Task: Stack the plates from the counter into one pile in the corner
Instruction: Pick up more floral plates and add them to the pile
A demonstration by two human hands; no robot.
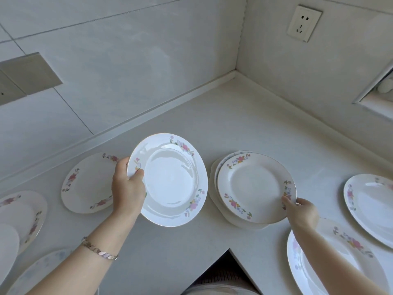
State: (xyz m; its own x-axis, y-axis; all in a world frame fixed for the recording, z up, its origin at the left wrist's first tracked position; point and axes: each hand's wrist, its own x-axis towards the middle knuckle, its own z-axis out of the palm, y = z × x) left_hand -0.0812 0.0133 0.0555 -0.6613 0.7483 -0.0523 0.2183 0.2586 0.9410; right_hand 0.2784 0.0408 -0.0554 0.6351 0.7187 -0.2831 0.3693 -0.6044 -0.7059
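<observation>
My left hand (127, 188) grips the left rim of a white floral plate (170, 179) and holds it tilted above the counter (244, 116). To its right lies a small pile of plates (214, 188). On top of the pile is another floral plate (255, 186), whose near right rim my right hand (299, 211) pinches. A single floral plate (85, 184) lies flat on the counter behind my left hand.
More floral plates lie at the left edge (21, 211), the bottom left (40, 271), the far right (370, 205) and the bottom right (331, 260). Tiled walls meet in a corner (236, 70) behind. A wall socket (304, 22) sits above it.
</observation>
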